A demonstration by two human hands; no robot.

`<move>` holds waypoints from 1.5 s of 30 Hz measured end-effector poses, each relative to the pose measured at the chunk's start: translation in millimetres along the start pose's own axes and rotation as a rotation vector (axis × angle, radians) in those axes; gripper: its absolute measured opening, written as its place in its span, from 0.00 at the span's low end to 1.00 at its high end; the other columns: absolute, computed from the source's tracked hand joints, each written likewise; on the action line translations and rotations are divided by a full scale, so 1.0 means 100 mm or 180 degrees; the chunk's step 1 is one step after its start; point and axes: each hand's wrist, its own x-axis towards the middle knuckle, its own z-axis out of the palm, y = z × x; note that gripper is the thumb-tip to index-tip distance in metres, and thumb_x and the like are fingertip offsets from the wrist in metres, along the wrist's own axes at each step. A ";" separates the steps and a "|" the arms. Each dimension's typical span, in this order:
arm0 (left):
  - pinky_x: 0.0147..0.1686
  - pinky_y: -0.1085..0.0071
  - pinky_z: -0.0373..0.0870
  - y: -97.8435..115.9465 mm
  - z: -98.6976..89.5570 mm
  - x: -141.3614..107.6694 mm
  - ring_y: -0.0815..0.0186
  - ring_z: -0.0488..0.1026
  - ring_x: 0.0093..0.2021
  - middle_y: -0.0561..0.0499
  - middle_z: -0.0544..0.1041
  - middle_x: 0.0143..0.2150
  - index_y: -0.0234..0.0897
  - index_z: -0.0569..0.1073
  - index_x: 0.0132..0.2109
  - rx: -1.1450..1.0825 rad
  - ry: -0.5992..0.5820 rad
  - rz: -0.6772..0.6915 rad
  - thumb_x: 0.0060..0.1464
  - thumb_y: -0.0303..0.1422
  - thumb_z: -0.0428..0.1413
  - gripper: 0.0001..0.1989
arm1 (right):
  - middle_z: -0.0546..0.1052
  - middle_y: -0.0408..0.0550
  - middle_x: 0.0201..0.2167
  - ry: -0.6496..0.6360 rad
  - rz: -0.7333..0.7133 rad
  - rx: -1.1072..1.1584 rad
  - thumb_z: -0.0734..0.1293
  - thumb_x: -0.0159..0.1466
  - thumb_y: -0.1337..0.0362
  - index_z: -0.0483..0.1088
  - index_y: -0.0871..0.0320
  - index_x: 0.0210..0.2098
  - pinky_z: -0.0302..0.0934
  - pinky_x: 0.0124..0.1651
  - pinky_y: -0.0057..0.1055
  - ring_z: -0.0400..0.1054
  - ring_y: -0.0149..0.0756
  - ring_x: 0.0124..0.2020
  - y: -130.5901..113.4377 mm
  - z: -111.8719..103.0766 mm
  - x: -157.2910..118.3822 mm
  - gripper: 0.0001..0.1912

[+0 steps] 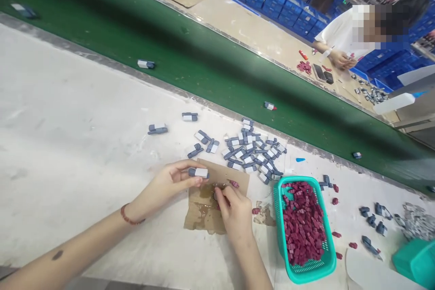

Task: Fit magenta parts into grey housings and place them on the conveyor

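Note:
My left hand (181, 179) holds a grey-and-white plastic part (199, 172) between thumb and fingers, above the left edge of a brown cardboard piece (200, 217). On that cardboard, which has wet-looking stains, my right hand (234, 210) reaches down with thumb and forefinger brought together over a small dark round spot. Whatever its fingertips pinch is too small to make out. A dark red piece (234, 183) lies just beyond the right hand. Beyond the cardboard is a pile of similar grey-and-white parts (249, 156), with several more scattered to its left.
A teal basket (282, 235) of dark red pieces stands at the right. Loose parts and another teal container (416, 258) lie farther right. A green conveyor (204, 68) carrying spaced parts crosses beyond the worktable (84, 145). A person (353, 31) works across it.

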 end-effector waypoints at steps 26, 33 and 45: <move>0.38 0.70 0.74 -0.25 0.00 -0.12 0.59 0.76 0.41 0.46 0.79 0.41 0.37 0.75 0.43 0.1311 -0.0673 0.0732 0.57 0.36 0.55 0.10 | 0.61 0.37 0.10 0.0482 0.1858 0.2060 0.67 0.58 0.47 0.62 0.56 0.18 0.50 0.15 0.23 0.53 0.26 0.12 -0.17 -0.11 0.09 0.23; 0.40 0.70 0.74 -0.22 0.01 -0.14 0.59 0.78 0.41 0.46 0.81 0.41 0.38 0.78 0.43 0.1430 -0.0638 0.0964 0.56 0.34 0.55 0.10 | 0.60 0.36 0.10 0.0317 0.1865 0.2471 0.67 0.57 0.44 0.59 0.55 0.18 0.48 0.14 0.22 0.50 0.24 0.12 -0.34 -0.07 0.18 0.25; 0.32 0.76 0.70 -0.25 0.00 -0.15 0.65 0.75 0.32 0.50 0.80 0.34 0.37 0.76 0.42 0.1723 -0.0632 0.1282 0.58 0.32 0.53 0.08 | 0.60 0.36 0.14 0.0305 0.1568 0.1912 0.64 0.62 0.53 0.58 0.56 0.18 0.52 0.19 0.23 0.53 0.26 0.17 -0.40 0.02 0.14 0.21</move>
